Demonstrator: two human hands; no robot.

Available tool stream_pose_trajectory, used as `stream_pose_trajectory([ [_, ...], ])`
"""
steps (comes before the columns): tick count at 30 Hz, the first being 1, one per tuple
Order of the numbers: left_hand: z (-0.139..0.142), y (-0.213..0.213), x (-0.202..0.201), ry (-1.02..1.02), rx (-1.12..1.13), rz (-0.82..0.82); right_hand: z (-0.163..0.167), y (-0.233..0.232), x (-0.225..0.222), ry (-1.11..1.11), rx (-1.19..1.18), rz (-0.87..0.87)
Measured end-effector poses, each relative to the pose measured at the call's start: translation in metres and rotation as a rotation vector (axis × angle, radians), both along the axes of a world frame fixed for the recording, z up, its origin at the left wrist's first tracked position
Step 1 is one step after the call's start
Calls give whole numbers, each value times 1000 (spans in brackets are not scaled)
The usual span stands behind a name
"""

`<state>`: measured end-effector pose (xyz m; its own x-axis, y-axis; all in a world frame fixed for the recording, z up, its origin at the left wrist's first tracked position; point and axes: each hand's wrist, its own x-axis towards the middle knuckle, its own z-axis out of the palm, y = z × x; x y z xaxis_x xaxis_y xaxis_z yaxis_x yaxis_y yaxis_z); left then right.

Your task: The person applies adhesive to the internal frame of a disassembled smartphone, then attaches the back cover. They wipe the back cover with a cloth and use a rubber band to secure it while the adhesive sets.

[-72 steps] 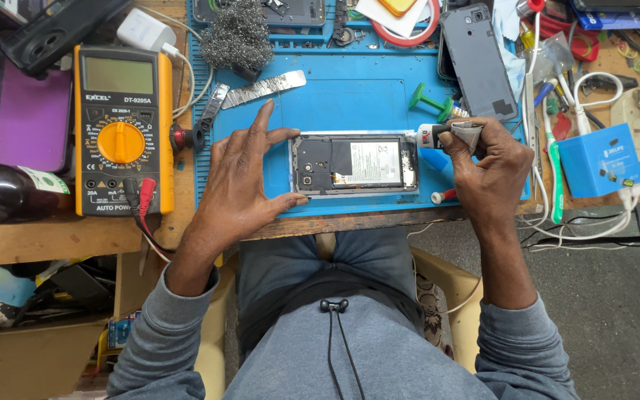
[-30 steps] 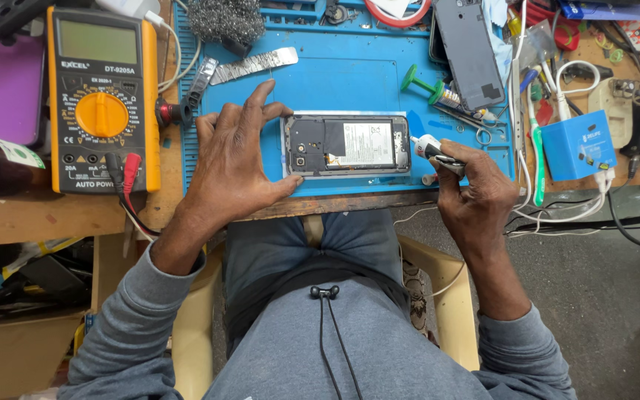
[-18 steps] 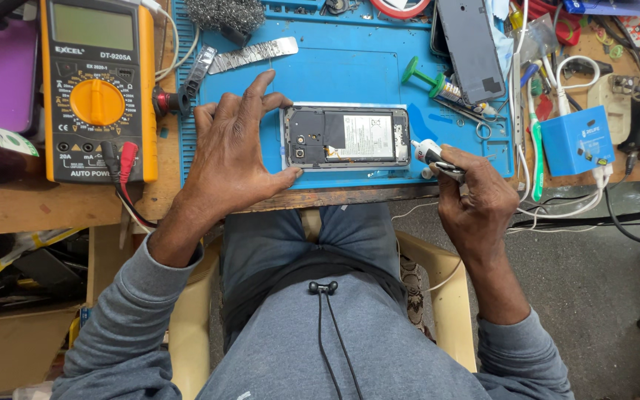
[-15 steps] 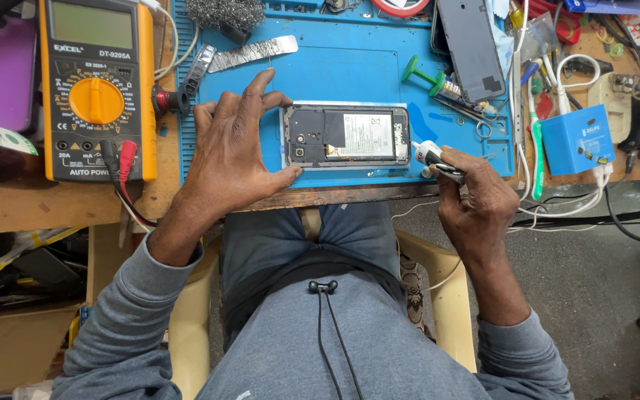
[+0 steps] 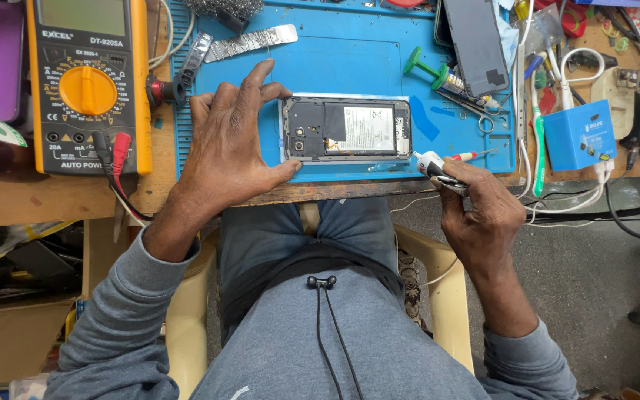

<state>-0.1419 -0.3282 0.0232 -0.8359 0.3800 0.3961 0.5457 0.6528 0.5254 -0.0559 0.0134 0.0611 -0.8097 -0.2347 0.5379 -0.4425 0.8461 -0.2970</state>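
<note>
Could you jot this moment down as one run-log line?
left hand: steadies opened phone on blue mat | right hand: grips small tool off the phone | yellow multimeter at left

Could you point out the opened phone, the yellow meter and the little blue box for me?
opened phone [image 5: 346, 130], head view, on the white label of its exposed back.
yellow meter [image 5: 87, 89], head view, on its orange dial.
little blue box [image 5: 579, 135], head view, on its top face.
</note>
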Motion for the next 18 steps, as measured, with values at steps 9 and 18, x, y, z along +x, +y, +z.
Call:
stream_pose_trajectory([
  [9,0,0,1,19,0,5,13,-10,4,-6,88,42],
  [18,2,-6,4,10,7,-3,13,-27,8,-126,-206,30],
])
